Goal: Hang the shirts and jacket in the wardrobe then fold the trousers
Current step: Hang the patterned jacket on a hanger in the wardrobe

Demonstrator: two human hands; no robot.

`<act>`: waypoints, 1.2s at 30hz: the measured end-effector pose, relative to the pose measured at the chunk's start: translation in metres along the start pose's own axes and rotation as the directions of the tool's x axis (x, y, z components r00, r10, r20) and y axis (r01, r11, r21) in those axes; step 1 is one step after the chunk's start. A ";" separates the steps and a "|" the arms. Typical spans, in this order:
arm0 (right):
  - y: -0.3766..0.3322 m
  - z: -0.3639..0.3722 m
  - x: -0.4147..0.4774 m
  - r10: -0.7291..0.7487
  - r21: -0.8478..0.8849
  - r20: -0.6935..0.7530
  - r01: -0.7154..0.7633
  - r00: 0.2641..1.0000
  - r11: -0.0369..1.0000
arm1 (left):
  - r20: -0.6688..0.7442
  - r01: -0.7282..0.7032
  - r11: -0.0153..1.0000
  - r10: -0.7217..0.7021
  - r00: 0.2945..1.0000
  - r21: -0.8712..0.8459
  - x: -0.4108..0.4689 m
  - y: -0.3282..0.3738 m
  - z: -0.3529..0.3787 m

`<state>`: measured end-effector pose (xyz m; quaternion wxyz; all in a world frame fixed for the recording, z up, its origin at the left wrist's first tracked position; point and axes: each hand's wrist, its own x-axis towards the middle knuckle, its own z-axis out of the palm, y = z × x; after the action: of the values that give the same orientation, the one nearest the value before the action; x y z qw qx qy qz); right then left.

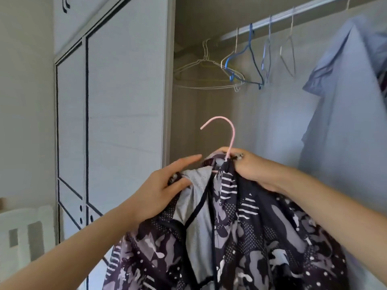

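Note:
A dark patterned jacket (247, 233) with a grey mesh lining hangs on a pink hanger (229, 132), held up in front of the open wardrobe. My right hand (249, 166) grips the jacket's collar and the base of the hanger's hook. My left hand (165, 185) pinches the jacket's left front edge near a dark toggle, with the index finger stretched out. A light blue shirt (343, 114) hangs at the right on the wardrobe rail (278, 16).
Several empty wire hangers, white (201, 65) and blue (245, 57), hang on the rail left of the shirt. The white sliding wardrobe door (117, 114) stands at the left. A white piece of furniture (23, 231) sits low at the far left.

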<state>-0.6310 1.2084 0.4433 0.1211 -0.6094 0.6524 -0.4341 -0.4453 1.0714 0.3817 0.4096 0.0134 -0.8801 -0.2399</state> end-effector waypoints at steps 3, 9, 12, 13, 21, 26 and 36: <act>0.005 -0.022 -0.005 0.056 -0.281 0.042 -0.042 0.998 0.959 | -0.044 0.059 0.993 -0.063 0.997 -0.099 -0.004 -0.003 -0.008; 0.020 -0.083 -0.030 0.156 -0.430 0.020 -0.133 0.987 0.893 | -0.192 0.192 0.979 -0.201 0.961 -0.063 0.000 -0.019 -0.027; 0.028 -0.093 -0.038 0.095 -0.485 -0.028 -0.097 0.995 0.869 | -0.227 0.197 0.980 -0.199 0.953 -0.036 0.008 -0.021 -0.029; 0.029 -0.092 -0.042 0.063 -0.463 -0.026 -0.068 0.998 0.883 | -0.233 0.192 0.981 -0.194 0.953 -0.032 0.011 -0.020 -0.028; 0.034 -0.075 -0.049 -0.224 -0.442 -0.144 0.140 0.964 0.886 | -0.207 0.151 0.988 -0.151 0.967 -0.012 0.036 -0.011 -0.015; 0.047 -0.098 -0.068 -0.167 -0.401 -0.205 0.073 0.964 0.913 | -0.254 0.161 0.985 -0.171 0.952 -0.058 0.041 -0.021 -0.023; 0.019 -0.118 -0.094 0.024 -0.260 -0.202 -0.077 0.979 0.962 | -0.225 0.098 0.992 -0.112 0.968 -0.074 0.096 -0.010 -0.006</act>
<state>-0.7035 1.3400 0.4651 -0.0161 -0.5572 0.7291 -0.3971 -0.5067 1.0387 0.4495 0.4950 0.0748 -0.8173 -0.2853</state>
